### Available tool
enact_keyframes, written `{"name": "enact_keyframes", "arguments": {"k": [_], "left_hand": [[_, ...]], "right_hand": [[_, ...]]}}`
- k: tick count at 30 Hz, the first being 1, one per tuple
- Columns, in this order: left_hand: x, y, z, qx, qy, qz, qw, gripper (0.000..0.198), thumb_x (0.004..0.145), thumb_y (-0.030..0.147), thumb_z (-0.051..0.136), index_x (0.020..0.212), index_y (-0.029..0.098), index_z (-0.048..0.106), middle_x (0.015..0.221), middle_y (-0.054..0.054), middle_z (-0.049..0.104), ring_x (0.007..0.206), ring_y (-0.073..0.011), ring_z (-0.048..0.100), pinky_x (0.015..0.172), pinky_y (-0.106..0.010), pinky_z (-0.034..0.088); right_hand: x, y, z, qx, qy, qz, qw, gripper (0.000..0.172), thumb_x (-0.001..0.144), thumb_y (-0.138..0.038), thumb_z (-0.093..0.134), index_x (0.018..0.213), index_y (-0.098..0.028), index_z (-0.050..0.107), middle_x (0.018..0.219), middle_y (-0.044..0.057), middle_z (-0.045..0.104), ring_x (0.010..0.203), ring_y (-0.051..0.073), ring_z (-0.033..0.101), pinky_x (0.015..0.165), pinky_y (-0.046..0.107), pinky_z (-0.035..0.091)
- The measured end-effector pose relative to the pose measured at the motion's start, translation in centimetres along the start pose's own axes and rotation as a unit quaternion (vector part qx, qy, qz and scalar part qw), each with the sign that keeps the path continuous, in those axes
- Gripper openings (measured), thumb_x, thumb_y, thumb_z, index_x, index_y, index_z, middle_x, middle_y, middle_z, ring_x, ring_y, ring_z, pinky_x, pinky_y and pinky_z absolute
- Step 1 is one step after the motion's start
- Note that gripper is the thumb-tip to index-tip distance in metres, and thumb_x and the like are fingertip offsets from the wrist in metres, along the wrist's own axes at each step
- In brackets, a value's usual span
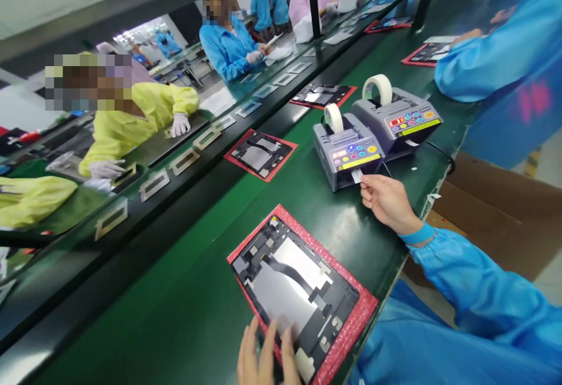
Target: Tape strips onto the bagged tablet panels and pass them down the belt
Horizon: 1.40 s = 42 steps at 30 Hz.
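My right hand [387,199] pinches a short strip of white tape [356,175] at the front outlet of the nearer grey tape dispenser [346,148]. A lit panel with coloured buttons tops that machine, and a roll of tape [333,118] stands at its back. Low in the view, my left hand [266,356] rests with spread fingers on the near left edge of an open tablet [302,282], its inner parts showing. The tablet lies on a red bubble-wrap sheet [346,347] on the green bench. The tips of the left fingers are slightly blurred.
A second tape dispenser [401,119] stands right behind the first. More tablets on red sheets lie farther along the bench [175,291], one tablet [259,154] nearby. Small frames [184,162] line the rail. Co-workers sit opposite and at right; a cardboard box [496,215] stands below the edge.
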<state>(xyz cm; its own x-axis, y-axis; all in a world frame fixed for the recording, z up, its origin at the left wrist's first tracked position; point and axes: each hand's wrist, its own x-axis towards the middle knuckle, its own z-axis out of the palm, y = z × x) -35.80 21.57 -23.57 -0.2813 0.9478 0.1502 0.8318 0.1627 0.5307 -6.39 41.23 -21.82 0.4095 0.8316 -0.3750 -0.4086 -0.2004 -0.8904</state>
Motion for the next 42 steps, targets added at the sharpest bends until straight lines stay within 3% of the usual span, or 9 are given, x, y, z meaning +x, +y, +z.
{"name": "enact_keyframes", "arguments": {"k": [4,8,14,17,20,28,35,38,42], "left_hand": [[-0.3,3.8,-0.1,0.088,-0.151,0.113,0.978,0.04,0.081,0.022,0.055,0.12,0.032,0.056,0.144,-0.011,0.031,0.134,-0.0397,0.015,0.095,-0.07,0.024],[2.1,6.2,0.5,0.147,-0.223,0.051,0.962,0.047,0.085,0.04,0.048,0.131,0.036,0.042,0.149,-0.005,0.019,0.137,-0.0373,0.007,0.098,-0.07,0.019],[5.7,4.5,1.3,0.202,-0.195,0.001,0.96,0.044,0.089,0.046,0.036,0.13,0.034,0.045,0.147,-0.006,0.024,0.137,-0.0357,0.005,0.099,-0.07,0.014],[6.1,4.0,1.5,0.213,-0.18,0.011,0.96,0.043,0.089,0.044,0.038,0.129,0.032,0.046,0.145,-0.008,0.029,0.137,-0.0354,0.007,0.099,-0.07,0.014],[6.0,3.8,1.6,0.215,-0.174,0.021,0.961,0.043,0.089,0.043,0.038,0.129,0.031,0.046,0.143,-0.008,0.032,0.137,-0.0352,0.009,0.099,-0.07,0.015],[6.2,3.8,1.6,0.216,-0.177,0.049,0.959,0.044,0.089,0.041,0.039,0.13,0.028,0.046,0.144,-0.007,0.031,0.136,-0.036,0.008,0.099,-0.071,0.012],[6.2,3.4,2.1,0.212,-0.197,0.089,0.953,0.045,0.091,0.04,0.032,0.132,0.024,0.043,0.144,-0.003,0.033,0.137,-0.0321,0.009,0.101,-0.071,0.003],[6.3,3.2,2.2,0.216,-0.201,0.098,0.95,0.044,0.091,0.039,0.031,0.131,0.023,0.044,0.142,-0.005,0.035,0.137,-0.0303,0.013,0.101,-0.071,0.001],[7.0,3.1,2.1,0.203,-0.221,0.126,0.946,0.044,0.09,0.035,0.035,0.131,0.021,0.044,0.143,-0.004,0.034,0.137,-0.0319,0.008,0.101,-0.071,0.002]], "right_hand": [[-2.6,-0.4,0.6,-0.058,0.003,-0.108,0.992,0.01,0.07,-0.02,0.068,0.068,-0.018,0.058,0.05,-0.003,0.045,0.039,0.008,0.038,0.034,0.021,0.027],[-5.1,-0.5,2.6,-0.213,-0.188,-0.066,0.957,0.011,0.076,-0.025,0.065,0.069,-0.019,0.058,0.047,-0.002,0.048,0.04,0.01,0.043,0.037,0.024,0.031],[-5.2,3.7,10.5,-0.426,-0.559,0.013,0.711,0.018,0.078,-0.029,0.058,0.069,-0.013,0.058,0.048,-0.002,0.051,0.04,0.007,0.044,0.039,0.019,0.032],[-4.1,6.8,13.8,-0.492,-0.629,0.067,0.598,0.017,0.079,-0.025,0.051,0.068,-0.014,0.056,0.041,-0.002,0.049,0.036,0.01,0.047,0.037,0.019,0.033],[-3.6,8.6,15.2,-0.528,-0.642,0.094,0.548,0.016,0.077,-0.024,0.05,0.066,-0.014,0.056,0.04,0.0,0.051,0.036,0.012,0.05,0.037,0.02,0.036],[-3.4,9.5,15.3,-0.557,-0.653,0.06,0.51,0.019,0.075,-0.026,0.048,0.062,-0.014,0.057,0.041,0.002,0.052,0.035,0.014,0.05,0.037,0.022,0.037],[-3.8,9.8,16.2,-0.652,-0.577,-0.048,0.49,0.014,0.066,-0.025,0.058,0.059,-0.013,0.062,0.053,0.007,0.06,0.046,0.016,0.055,0.041,0.024,0.035],[-3.5,9.2,15.6,-0.655,-0.52,-0.101,0.539,0.025,0.062,-0.036,0.068,0.059,-0.013,0.061,0.056,0.007,0.06,0.053,0.018,0.056,0.044,0.024,0.034],[-3.7,6.6,11.7,-0.509,-0.504,-0.064,0.695,0.029,0.069,-0.041,0.067,0.074,-0.013,0.062,0.054,0.001,0.058,0.05,0.012,0.054,0.048,0.021,0.038]]}}
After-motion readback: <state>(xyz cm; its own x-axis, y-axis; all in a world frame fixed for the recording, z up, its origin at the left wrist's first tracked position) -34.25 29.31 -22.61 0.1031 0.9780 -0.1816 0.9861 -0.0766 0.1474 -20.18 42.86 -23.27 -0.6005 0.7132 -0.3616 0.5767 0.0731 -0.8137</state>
